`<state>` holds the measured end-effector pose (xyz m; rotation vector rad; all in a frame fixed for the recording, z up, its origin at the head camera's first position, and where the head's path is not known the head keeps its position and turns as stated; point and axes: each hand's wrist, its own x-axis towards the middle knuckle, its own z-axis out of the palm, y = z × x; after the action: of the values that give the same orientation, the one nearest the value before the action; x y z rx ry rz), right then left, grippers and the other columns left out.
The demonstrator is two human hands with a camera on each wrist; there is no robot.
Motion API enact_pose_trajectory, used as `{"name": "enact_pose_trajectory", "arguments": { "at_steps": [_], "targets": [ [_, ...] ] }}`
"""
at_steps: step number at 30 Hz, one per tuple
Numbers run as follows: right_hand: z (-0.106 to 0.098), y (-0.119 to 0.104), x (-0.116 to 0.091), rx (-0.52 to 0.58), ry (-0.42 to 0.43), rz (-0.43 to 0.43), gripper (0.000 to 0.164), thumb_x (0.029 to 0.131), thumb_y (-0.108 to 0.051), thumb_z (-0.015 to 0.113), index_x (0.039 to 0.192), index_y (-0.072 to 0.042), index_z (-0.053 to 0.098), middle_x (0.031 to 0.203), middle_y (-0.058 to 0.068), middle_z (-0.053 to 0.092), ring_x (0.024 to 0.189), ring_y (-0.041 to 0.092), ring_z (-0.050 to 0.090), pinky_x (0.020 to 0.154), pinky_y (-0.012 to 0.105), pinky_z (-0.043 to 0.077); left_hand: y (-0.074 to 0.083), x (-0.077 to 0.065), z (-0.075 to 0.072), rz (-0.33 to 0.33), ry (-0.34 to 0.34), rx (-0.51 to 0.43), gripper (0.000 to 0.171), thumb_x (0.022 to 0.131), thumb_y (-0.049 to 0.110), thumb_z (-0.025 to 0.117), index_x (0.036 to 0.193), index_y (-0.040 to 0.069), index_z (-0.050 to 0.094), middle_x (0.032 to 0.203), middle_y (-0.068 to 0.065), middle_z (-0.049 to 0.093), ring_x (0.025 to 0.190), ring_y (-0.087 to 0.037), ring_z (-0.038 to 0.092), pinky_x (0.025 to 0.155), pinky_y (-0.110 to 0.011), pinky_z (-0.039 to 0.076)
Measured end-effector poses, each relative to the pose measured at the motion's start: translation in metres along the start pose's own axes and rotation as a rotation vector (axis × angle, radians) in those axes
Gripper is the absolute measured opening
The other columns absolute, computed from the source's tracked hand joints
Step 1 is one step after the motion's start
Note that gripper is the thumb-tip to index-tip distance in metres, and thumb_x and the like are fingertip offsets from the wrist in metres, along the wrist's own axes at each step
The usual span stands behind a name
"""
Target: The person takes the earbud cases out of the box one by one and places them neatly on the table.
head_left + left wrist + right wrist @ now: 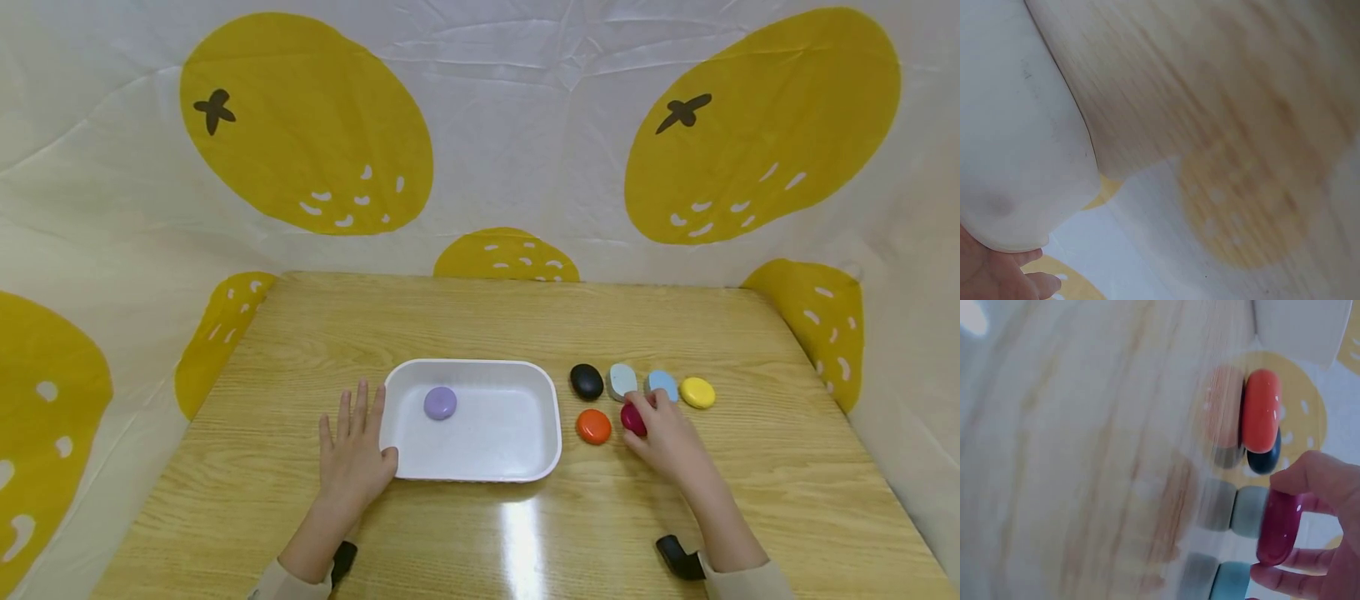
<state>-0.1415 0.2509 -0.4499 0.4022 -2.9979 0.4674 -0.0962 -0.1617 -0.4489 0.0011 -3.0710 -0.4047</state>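
My right hand (pixel 666 433) pinches a glossy magenta rounded disc (pixel 1280 528) between thumb and fingers. In the right wrist view this disc is raised a little off the table. My left hand (pixel 355 460) rests at the left side of a white rectangular tray (pixel 480 479), its fingers straight and its thumb by the rim. Inside the tray lies a purple disc (pixel 440 403). Around the right hand are an orange disc (pixel 594 426), a black disc (pixel 587 382), a pale grey-green rounded block (pixel 622 381), a light blue piece (pixel 662 384) and a yellow disc (pixel 698 392).
All of this stands on a wood-grain table (pixel 300 333). Behind it and at both sides hangs a white cloth (pixel 525 150) printed with large yellow fruit shapes. A black strap piece (pixel 681 558) shows by the right wrist.
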Motion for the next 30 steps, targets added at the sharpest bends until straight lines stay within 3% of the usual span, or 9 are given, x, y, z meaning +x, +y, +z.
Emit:
{"name": "enact_pose_trajectory", "arguments": {
  "at_steps": [11,18,25,30],
  "targets": [
    [0.007,0.001,0.0,0.009,-0.116,0.011,0.049,0.075,-0.011,0.069,0.12,-0.005,0.05,0.105,0.027,0.045,0.086,0.038,0.053,0.063,0.05,0.051,0.001,0.0,-0.002,-0.003,-0.01,-0.011,0.078,0.077,0.019,0.05,0.147,0.01,0.017,0.152,-0.016,0.006,0.138,-0.038,0.003,0.105,-0.062,0.003],
    [0.008,0.001,0.001,0.021,-0.135,0.022,0.051,0.075,-0.01,0.07,0.122,-0.006,0.049,0.107,0.027,0.045,0.088,0.039,0.053,0.064,0.051,0.05,0.001,-0.001,-0.003,0.003,-0.004,-0.01,0.077,0.077,0.019,0.05,0.147,0.01,0.018,0.152,-0.016,0.008,0.138,-0.038,0.004,0.105,-0.062,0.004],
    [0.006,-0.001,0.0,-0.01,-0.093,-0.005,0.05,0.075,-0.013,0.07,0.12,-0.007,0.05,0.108,0.026,0.046,0.088,0.04,0.054,0.065,0.052,0.05,0.001,-0.001,-0.004,0.008,0.001,-0.021,0.077,0.077,0.018,0.051,0.147,0.009,0.019,0.152,-0.017,0.009,0.138,-0.038,0.004,0.105,-0.063,0.004],
    [-0.012,-0.018,0.009,-0.032,-0.003,-0.057,0.049,0.076,-0.015,0.068,0.12,-0.008,0.049,0.112,0.025,0.048,0.094,0.041,0.052,0.073,0.055,0.045,0.001,-0.001,-0.003,0.006,0.002,-0.023,0.077,0.077,0.018,0.051,0.147,0.009,0.018,0.152,-0.016,0.008,0.138,-0.038,0.004,0.105,-0.062,0.004]
  ]
}}
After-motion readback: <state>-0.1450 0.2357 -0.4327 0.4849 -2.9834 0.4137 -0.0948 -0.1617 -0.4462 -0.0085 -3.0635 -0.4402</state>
